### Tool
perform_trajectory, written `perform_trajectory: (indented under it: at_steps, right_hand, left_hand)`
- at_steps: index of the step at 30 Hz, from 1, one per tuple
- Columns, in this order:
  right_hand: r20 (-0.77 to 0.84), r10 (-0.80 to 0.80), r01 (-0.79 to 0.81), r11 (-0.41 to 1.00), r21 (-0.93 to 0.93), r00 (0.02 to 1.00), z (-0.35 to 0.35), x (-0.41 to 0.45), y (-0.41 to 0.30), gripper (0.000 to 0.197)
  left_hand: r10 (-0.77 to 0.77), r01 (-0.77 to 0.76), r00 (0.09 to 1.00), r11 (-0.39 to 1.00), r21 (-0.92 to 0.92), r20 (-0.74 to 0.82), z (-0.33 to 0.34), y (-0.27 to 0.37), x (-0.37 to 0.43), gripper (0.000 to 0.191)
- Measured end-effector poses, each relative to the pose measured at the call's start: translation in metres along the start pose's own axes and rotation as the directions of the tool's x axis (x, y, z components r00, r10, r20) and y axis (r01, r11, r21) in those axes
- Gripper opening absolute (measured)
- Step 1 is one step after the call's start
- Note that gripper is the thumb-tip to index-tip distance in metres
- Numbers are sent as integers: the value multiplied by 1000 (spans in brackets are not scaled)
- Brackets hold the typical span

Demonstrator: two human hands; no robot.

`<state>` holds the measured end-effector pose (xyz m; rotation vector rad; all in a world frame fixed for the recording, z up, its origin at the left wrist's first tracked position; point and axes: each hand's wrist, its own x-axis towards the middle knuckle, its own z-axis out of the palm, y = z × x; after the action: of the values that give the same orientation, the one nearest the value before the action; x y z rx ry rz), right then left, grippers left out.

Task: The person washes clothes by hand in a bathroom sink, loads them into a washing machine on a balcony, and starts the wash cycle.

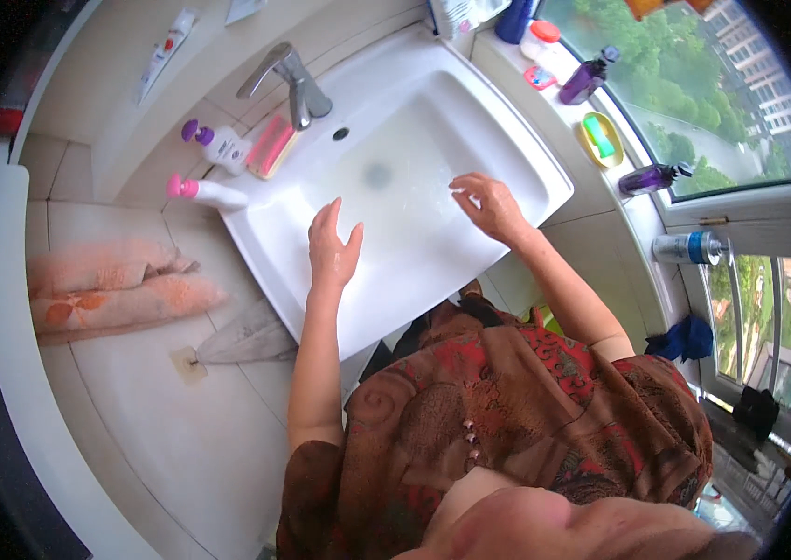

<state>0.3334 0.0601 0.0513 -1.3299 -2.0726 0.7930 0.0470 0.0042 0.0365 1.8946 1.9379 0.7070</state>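
Observation:
My left hand (334, 246) is over the near left part of a white washbasin (276, 269), fingers apart and holding nothing. Towards the basin's right side is my right hand (490, 204), wet-looking, with its fingers a little curled and nothing in it. Cloudy water (395, 189) lies in the bowl between the two, with a dark round drain (377, 175) showing through it. A chrome faucet (297, 87) stands at the back left of the basin; whether water runs from it cannot be told.
By the faucet are a pink-and-cream brush or sponge (273, 145), a purple-topped pump bottle (224, 145) and a pink-topped one (206, 190). Purple bottles (583, 80) and a yellow soap dish (611, 155) line the windowsill. Towels (123, 301) and a grey cloth (248, 339) hang at left.

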Motion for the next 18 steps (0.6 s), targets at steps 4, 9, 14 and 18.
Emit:
perform_trajectory:
  at_steps: [4,9,14,18]
  right_hand:
    - [171,24,-37,997,75,985,1,-12,-4,21]
    - [276,36,-43,999,23,961,6,-22,-14,23]
    - [199,23,-52,988,143,980,17,-43,-11,19]
    - [253,7,-26,997,70,967,20,-46,-26,17]
  left_hand:
    - [-1,8,998,994,-108,67,9,7,-6,59]
    - [-195,310,913,903,-299,359,27,11,-14,60]
    - [-53,90,979,979,-182,195,31,-3,-25,52]
    - [-156,199,971,949,-247,180,18,-4,-41,44]
